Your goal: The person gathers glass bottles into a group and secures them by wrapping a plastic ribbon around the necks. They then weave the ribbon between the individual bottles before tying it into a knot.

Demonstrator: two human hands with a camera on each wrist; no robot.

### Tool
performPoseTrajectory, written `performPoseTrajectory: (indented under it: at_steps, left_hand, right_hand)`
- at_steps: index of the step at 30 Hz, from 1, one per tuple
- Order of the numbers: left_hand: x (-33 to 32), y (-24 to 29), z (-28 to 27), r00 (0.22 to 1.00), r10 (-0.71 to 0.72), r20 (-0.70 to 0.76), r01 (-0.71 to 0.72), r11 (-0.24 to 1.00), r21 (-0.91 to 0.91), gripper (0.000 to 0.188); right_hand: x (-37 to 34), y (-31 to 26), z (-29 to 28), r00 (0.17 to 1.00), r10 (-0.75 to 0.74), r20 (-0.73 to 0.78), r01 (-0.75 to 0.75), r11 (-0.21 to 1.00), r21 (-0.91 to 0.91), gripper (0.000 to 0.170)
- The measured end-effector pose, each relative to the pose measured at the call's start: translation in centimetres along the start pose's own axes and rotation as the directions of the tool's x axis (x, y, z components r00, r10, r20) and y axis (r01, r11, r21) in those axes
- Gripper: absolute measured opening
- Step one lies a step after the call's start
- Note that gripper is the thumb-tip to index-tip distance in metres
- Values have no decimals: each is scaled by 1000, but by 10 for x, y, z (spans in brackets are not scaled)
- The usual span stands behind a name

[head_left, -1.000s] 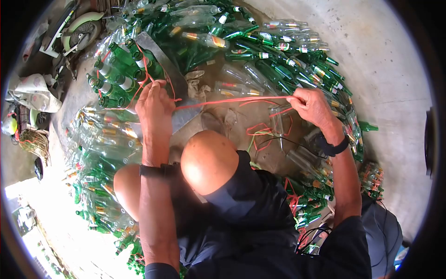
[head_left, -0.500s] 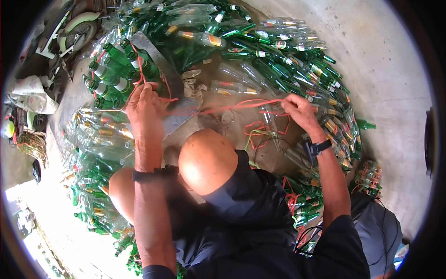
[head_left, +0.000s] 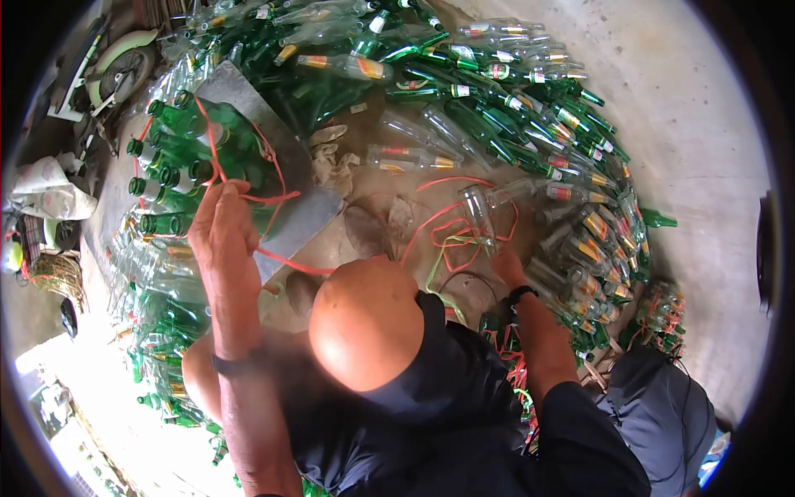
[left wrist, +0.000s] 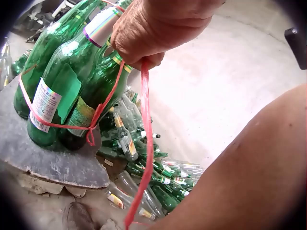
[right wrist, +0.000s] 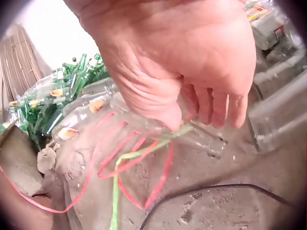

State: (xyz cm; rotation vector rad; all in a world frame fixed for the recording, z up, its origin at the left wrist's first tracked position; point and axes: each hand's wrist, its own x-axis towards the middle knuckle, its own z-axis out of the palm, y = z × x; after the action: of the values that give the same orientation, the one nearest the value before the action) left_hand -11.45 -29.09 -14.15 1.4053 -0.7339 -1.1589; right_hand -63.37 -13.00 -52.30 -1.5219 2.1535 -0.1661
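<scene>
A bundle of green bottles (head_left: 236, 137) stands on a grey board (head_left: 302, 219), bound round with red plastic string. At its near side my left hand (head_left: 219, 224) pinches the red string (left wrist: 146, 124) close to the bottle necks; a long length hangs down from the fingers. Low on the right, my right hand (head_left: 507, 267) is over the floor beside a lying clear bottle (right wrist: 204, 141). Its fingers point down, fairly straight, with the thumb overlapping the bottle in the right wrist view. Loose red string and a green string (right wrist: 115, 187) pass under that hand.
Piles of green and clear bottles (head_left: 497, 124) curve round the far and right sides. More bottles (head_left: 166, 319) lie on the left. A black cord (right wrist: 216, 186) crosses the floor. The person's bent knee (head_left: 364, 323) is between the arms. A wheel (head_left: 120, 74) stands at the far left.
My right hand has let go of the stretched red string and moved down to the floor. The string now hangs slack. My left hand has shifted left and toward the body in view, still pinching string.
</scene>
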Motion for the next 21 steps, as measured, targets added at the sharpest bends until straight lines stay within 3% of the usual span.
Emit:
performPoseTrajectory:
  at_steps: [2,6,9,11,12,14,21]
  left_hand:
    - [1,-2,-1,1000,-10,-16,10,1000,-29,17]
    - [1,-1,0,999,-26,-37,25,999,-36,18]
    - [2,-2,1,997,-36,-72,36,999,-7,19]
    - [2,-1,5,997,-38,-71,38,999,-3,19]
    - [2,-2,5,996,-34,-77,34,999,0,18]
    - [3,-3,6,997,-34,-76,34,999,1,18]
    - [7,-4,3,997,-29,-69,31,999,24,17]
  right_hand:
    - [-17,-16,6,982,186,35,-188,980,68,43]
    - [-22,-33,7,934,343,104,-350,935,59,47]
    - [-27,-39,1,932,292,213,-318,943,98,48]
    - [-34,-52,-19,982,149,117,-162,981,110,40]
    - [-36,-54,-30,981,153,117,-165,980,108,40]
    - [-40,-57,-55,996,89,9,-88,956,280,33]
    - [-51,-60,-195,1000,-15,-10,17,975,222,35]
